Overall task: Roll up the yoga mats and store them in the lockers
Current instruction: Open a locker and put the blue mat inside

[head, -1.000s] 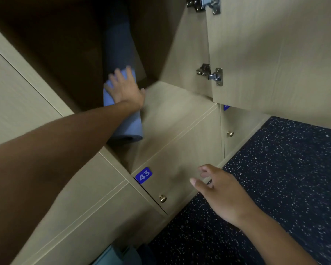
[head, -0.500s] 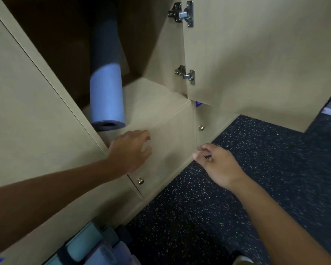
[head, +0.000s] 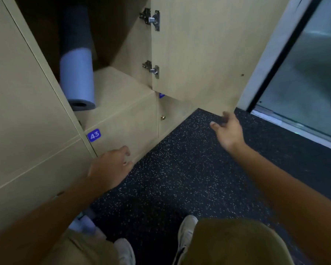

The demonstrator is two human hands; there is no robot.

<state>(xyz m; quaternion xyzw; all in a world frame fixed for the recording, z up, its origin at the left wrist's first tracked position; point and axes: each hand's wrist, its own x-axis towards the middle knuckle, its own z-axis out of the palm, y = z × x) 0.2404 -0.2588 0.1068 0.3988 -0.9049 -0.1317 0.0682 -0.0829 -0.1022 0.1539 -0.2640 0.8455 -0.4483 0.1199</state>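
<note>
Locker door (head: 195, 54) faced in pale wood-grain laminate, matt and smooth. Hinges (head: 151, 20) of bright, glossy metal. Rolled yoga mat (head: 77, 79) seen as matt lilac foam. Floor (head: 180, 178) covered in dark speckled rubber, finely rough. Small brass-coloured knob (head: 162, 117) noted, shiny.

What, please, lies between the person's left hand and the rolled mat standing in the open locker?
In the head view, between the left hand and the rolled blue yoga mat lies the closed lower locker door with its blue "43" label; nothing else.
</note>
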